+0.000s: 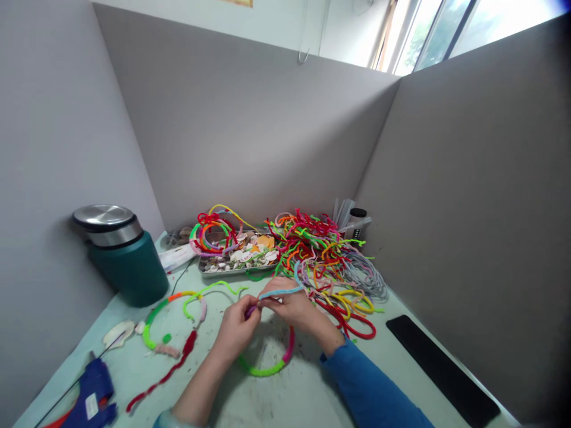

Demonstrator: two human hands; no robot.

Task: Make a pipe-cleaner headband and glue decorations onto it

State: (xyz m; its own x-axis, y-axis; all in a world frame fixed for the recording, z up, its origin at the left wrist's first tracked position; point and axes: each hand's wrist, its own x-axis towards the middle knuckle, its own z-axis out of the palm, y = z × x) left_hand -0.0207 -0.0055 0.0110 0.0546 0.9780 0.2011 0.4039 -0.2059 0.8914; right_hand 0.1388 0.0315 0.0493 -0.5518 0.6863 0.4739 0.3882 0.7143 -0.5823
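Note:
My left hand (238, 330) pinches the upper part of a hoop (266, 371) wrapped in fuzzy pipe cleaners, where a bit of purple wrap shows at the fingertips. Bright green and magenta stretches of the hoop hang below my hands. Closed beside it, my right hand (292, 306) grips a light blue pipe cleaner (282, 292) near the purple wrap. The blue strand's free end curls up over the back of that hand. My fingers hide the exact spot where the strand meets the hoop.
At left lie another multicoloured hoop (153, 315) with a loose red strand, a blue glue gun (96, 392) and a teal bottle (127, 267). Behind are a metal tray (236, 273) of shells and a heap of pipe cleaners (312, 238). A black strip (439, 368) lies right; grey partitions surround the table.

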